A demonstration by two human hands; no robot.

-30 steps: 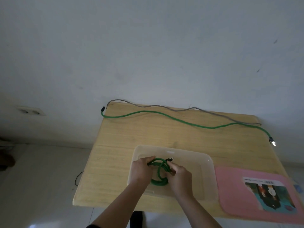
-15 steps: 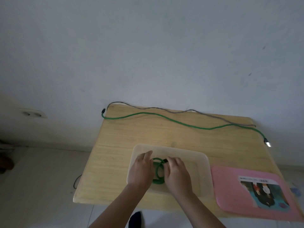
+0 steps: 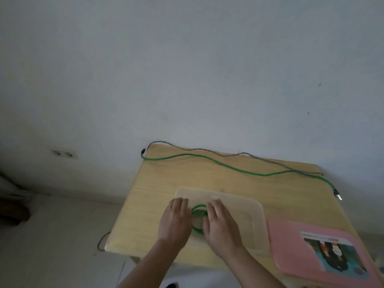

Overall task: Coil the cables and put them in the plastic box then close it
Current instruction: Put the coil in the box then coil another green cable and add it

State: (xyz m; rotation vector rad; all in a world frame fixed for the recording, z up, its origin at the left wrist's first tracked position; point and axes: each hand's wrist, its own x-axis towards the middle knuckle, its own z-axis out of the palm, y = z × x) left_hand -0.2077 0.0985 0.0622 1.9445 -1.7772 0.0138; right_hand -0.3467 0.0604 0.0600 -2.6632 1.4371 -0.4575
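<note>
Both hands now flat, fingers straightened: left hand (image 3: 175, 222) and right hand (image 3: 220, 225) press the green coil (image 3: 197, 213) between them, down in the plastic box (image 3: 256, 223). Grip released; two cables (image 3: 228, 166) wait beyond on tabletop (image 3: 166, 183).

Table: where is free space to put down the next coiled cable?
Bare table lies between the green cable and the plastic box. The box's right half is free. Its left half is crowded: both hands press the coil.
</note>
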